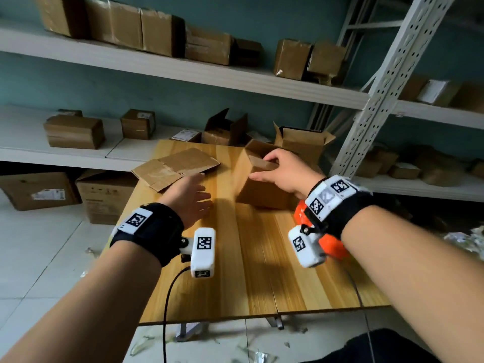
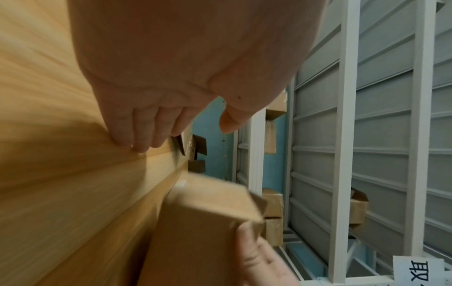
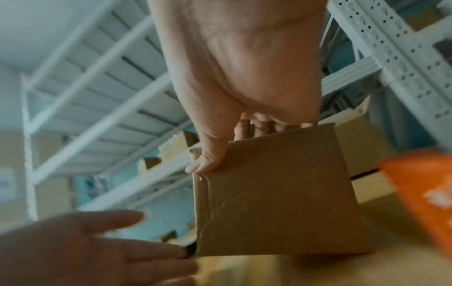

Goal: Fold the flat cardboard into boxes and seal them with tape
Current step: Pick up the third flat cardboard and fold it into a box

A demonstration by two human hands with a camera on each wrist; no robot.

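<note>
A folded-up cardboard box (image 1: pixel 258 179) stands on the wooden table (image 1: pixel 251 271), right of centre. My right hand (image 1: pixel 281 170) grips its top, thumb on the near face and fingers over the far edge; the right wrist view shows the same box (image 3: pixel 276 193) and grip. My left hand (image 1: pixel 191 197) hovers over the table left of the box with straight fingers, holding nothing; the left wrist view shows this hand (image 2: pixel 151 123) above the tabletop, with the box (image 2: pixel 203 222) below it in frame. A flat cardboard blank (image 1: pixel 175 167) lies at the table's far left. An orange tape dispenser (image 1: pixel 330 244) lies under my right wrist.
White metal shelving (image 1: pixel 183 72) with several cardboard boxes runs behind the table. An open box (image 1: pixel 303 142) stands at the table's far right corner. A perforated shelf post (image 1: pixel 387 82) leans at right. Larger cartons (image 1: pixel 39 189) sit on the tiled floor at left.
</note>
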